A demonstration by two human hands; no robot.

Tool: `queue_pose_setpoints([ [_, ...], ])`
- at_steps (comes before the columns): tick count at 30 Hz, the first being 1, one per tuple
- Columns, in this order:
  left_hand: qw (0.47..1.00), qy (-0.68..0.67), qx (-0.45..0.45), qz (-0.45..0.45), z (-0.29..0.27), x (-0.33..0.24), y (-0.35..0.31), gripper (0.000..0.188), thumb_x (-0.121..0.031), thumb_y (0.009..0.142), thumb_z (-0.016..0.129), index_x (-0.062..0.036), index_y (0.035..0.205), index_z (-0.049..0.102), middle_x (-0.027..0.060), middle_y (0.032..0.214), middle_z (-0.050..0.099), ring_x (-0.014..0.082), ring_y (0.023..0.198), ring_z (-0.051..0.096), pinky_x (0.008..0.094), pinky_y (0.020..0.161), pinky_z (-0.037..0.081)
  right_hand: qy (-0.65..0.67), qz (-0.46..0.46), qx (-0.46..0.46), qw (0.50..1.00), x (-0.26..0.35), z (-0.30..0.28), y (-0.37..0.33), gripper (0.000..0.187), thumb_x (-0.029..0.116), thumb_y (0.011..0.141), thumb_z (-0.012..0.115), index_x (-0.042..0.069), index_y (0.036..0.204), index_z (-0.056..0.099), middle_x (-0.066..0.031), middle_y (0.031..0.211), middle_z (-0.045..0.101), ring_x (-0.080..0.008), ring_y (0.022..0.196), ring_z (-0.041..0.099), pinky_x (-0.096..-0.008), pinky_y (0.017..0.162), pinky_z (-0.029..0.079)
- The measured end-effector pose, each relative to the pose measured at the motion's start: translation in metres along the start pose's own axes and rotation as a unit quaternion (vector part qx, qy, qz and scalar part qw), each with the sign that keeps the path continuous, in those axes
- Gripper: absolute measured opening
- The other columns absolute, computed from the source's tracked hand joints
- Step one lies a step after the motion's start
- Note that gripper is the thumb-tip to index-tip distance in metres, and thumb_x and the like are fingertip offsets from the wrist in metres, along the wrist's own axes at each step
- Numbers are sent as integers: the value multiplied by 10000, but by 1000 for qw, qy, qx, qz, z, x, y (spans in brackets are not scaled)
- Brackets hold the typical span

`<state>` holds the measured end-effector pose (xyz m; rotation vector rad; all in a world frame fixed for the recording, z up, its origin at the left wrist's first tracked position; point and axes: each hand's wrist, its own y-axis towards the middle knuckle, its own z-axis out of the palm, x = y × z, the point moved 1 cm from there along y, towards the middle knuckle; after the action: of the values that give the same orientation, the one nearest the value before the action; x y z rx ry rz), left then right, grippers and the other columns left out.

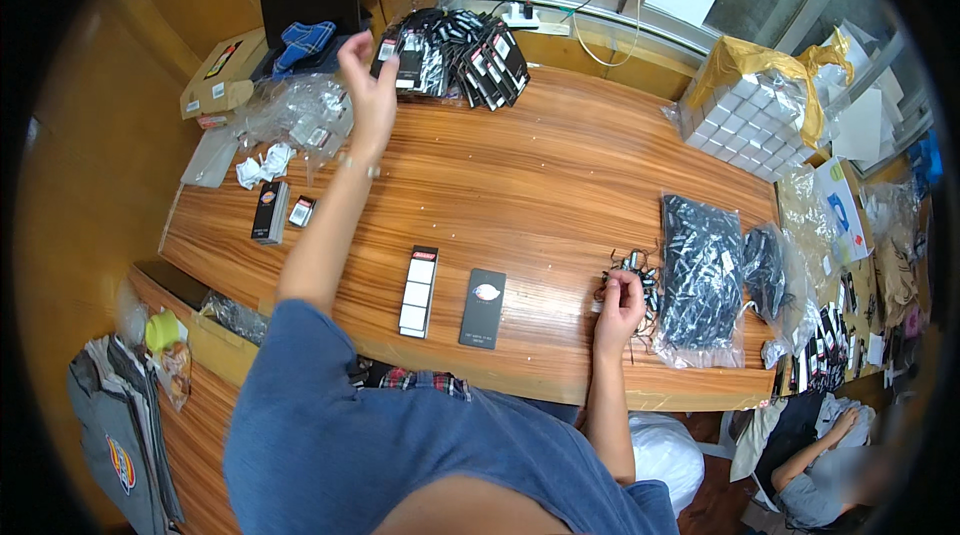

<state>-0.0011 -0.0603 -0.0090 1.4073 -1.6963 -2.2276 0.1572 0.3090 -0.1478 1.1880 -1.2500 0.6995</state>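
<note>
At the far left of the table, my left hand (370, 85) reaches to a heap of black hang tags (490, 65), its thumb and forefinger apart and nothing visibly held. My right hand (622, 307) is closed, fingertips together, at a small tangle of black tag strings (638, 270); what lies between the fingers is hidden. In front of me are a neat stack of white-and-black tags with a red band (418, 293) and, beside it to the right, a flat dark grey hang tag (483, 309).
A clear bag of black strings (700, 280) lies right of my right hand. Small white boxes (745, 120) are stacked far right. On the left are a block of dark tags (269, 213), a smaller tag stack (301, 211) and crumpled plastic (300, 120). A person (825, 475) sits lower right.
</note>
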Motion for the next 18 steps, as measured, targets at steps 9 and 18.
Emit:
queue_pose_setpoints([
  [9, 981, -35, 110, -155, -100, -93, -148, 231, -26, 850, 520, -10, 1072, 459, 100, 1055, 516, 169, 976, 495, 280, 873, 386, 25, -5, -3, 1000, 4, 2, -7, 66, 49, 859, 527, -8, 859, 560, 3, 777, 523, -63, 697, 445, -196, 636, 380],
  [18, 895, 141, 418, -62, -145, -102, -193, 201, -122, 815, 567, -32, 994, 555, 120, 1061, 522, 291, 1061, 450, 378, 927, 348, -157, -223, 62, 960, 45, 17, -31, 88, -57, 792, 491, -32, 829, 567, -107, 763, 553, -187, 661, 524, -257, 614, 418],
])
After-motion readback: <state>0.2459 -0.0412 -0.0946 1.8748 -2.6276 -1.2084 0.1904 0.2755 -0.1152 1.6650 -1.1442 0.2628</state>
